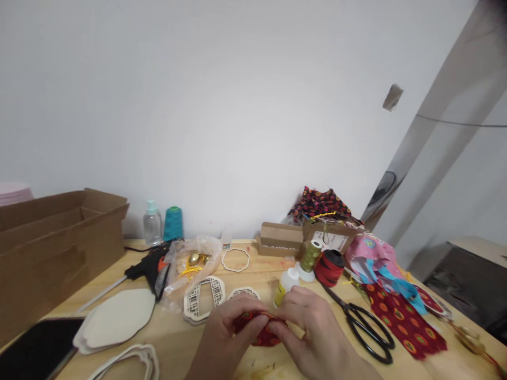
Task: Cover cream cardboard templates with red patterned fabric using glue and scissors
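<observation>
Both hands meet low in the middle of the head view on a small piece of dark red patterned fabric [264,338]. My left hand [229,333] pinches its left side, thumb on top. From the right, my right hand [307,327] grips the upper edge between thumb and fingers. Much of the fabric is hidden by the fingers. Just behind the hands stands a white glue bottle [285,284] with a yellow label. Carved wooden frames [204,300] lie beyond my left hand. Black-handled scissors [368,330] rest to the right of my right hand.
A cardboard box [59,258], glue gun [146,269] and cream scalloped panels [119,319] are at left. Thread spools [311,256], red cord [330,267], a small open box [280,237] and a red patterned cloth [404,319] are at right. A wall [237,116] rises behind.
</observation>
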`<state>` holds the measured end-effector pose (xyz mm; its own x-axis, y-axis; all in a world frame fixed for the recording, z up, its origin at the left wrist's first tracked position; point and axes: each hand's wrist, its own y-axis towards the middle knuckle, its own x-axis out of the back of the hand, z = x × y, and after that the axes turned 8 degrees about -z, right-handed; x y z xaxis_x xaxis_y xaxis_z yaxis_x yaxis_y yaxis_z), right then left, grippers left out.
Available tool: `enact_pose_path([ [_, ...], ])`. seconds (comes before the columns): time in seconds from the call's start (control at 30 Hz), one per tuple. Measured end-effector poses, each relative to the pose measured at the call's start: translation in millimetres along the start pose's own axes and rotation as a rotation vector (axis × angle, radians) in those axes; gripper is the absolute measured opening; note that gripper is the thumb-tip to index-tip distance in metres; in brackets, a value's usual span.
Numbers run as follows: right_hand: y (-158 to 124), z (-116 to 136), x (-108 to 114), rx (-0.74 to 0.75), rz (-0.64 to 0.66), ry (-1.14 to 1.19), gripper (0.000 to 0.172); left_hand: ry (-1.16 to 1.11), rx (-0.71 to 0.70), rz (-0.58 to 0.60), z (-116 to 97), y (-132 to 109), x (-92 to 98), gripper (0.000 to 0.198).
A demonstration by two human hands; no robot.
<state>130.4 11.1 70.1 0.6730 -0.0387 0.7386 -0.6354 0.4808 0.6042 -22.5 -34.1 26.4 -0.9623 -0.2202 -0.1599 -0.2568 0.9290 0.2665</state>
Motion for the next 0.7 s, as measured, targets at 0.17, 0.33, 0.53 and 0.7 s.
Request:
enact_pose_path([
  [0.17, -5, -1, -4, 0.102, -0.08, -0.04, 0.016, 0.104, -0.135, -0.005, -6, 2, -0.4, 0.004],
  [0.33, -11, -8, -6, 0.042, -0.119, 0.042, 0.011, 0.102, -0.104, -0.009, -2, 0, -0.3, 0.005],
  [0.53, -20, -15, -10, -0.05, -0.245, 0.19, 0.005, 0.058, -0.029, -0.167, 5, -6, -6.0, 0.01],
  [0.7, -24, -13, -13, -0.061, -0.39, 0.167, 0.011, 0.096, 0.011, -0.231, 10, -6, -5.8, 0.013],
])
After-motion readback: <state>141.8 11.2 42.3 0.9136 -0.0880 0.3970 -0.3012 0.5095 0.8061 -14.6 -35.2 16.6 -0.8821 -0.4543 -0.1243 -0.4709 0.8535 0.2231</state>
